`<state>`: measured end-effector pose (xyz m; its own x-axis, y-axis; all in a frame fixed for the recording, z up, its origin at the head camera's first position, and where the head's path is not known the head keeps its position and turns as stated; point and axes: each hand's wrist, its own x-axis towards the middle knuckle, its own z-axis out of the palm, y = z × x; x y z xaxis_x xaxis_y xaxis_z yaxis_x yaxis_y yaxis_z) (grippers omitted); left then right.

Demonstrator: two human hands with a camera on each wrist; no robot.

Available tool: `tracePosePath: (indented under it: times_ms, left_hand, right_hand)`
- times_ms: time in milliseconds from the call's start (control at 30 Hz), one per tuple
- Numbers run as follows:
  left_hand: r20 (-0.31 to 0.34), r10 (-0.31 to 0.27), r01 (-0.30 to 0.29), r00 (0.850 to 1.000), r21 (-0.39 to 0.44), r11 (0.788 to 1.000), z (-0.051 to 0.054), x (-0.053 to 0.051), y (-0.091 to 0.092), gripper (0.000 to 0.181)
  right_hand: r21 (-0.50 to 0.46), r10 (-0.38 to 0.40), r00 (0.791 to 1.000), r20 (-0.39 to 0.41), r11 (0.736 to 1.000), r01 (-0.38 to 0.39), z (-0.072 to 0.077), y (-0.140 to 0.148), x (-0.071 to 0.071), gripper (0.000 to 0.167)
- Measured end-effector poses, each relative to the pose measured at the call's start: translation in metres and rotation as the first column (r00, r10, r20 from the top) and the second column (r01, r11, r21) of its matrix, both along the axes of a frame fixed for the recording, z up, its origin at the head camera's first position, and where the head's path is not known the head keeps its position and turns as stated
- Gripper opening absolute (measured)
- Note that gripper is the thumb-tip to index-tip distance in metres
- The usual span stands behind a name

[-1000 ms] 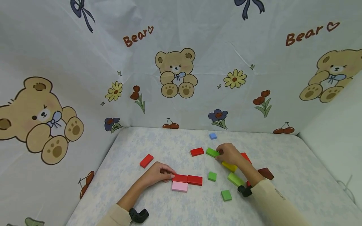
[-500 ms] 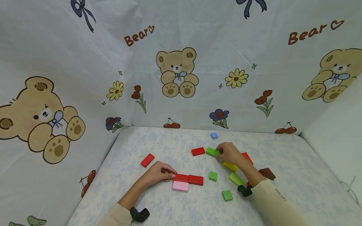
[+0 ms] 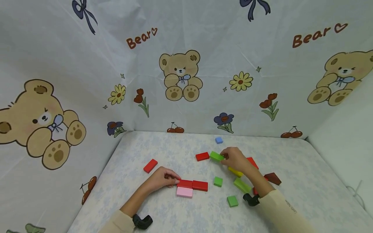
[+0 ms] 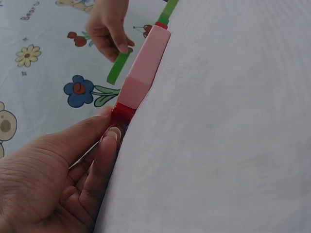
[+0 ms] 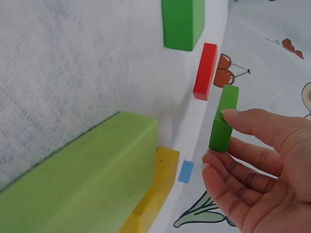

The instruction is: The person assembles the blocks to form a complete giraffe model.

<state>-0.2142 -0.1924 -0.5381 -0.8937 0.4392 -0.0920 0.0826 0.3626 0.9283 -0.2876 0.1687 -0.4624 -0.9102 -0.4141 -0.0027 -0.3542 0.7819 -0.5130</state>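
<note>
In the head view my left hand [image 3: 161,179] pinches the left end of a red block [image 3: 185,183], which lies end to end with another red block [image 3: 200,185]. A pink block [image 3: 184,192] touches the near side of that row. Thumb and fingers of my right hand [image 3: 235,158] pinch a green block [image 3: 216,156], right of a loose red block [image 3: 202,156]. In the right wrist view the green block [image 5: 225,118] is held off the table by the hand [image 5: 272,165]. The left wrist view shows my left hand [image 4: 63,179] at the row's end, beside the pink block [image 4: 145,68].
Two small green blocks [image 3: 218,181] [image 3: 232,201] lie right of the row. Under or near my right forearm are yellow [image 3: 235,171], light green [image 3: 242,185], red and brown [image 3: 273,178] blocks. A blue block [image 3: 219,140] is at the back, a red one [image 3: 150,166] at the left.
The green block in my right hand has shifted slightly to the left and tilted, and the right hand has moved slightly with it. My left hand keeps its place on the red block.
</note>
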Motion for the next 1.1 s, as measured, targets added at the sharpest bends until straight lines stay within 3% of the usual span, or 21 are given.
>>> tracePosePath:
  times_ms: [267, 600, 900, 1100]
  left_hand:
    - [0.002, 0.001, -0.001, 1.000, 0.007, 1.000, 0.001, 0.001, -0.001, 0.013]
    - [0.006, 0.003, -0.003, 1.000, 0.014, 1.000, 0.002, 0.002, 0.000, 0.013]
    - [-0.002, 0.009, -0.009, 1.000, 0.005, 1.000, 0.000, 0.000, -0.001, 0.014]
    - [0.000, 0.007, -0.007, 1.000, 0.003, 1.000, -0.001, 0.000, 0.000, 0.014]
  right_hand:
    - [-0.010, 0.036, 0.994, -0.108, 0.999, -0.037, 0.007, -0.007, 0.019, 0.024]
    - [0.009, 0.034, 0.992, -0.123, 0.999, -0.033, 0.016, -0.021, 0.054, 0.028]
    - [0.001, 0.110, 0.973, -0.203, 0.994, -0.112, 0.017, -0.029, 0.085, 0.029]
    - [0.020, 0.129, 0.978, -0.163, 0.992, -0.127, 0.015, -0.033, 0.105, 0.031]
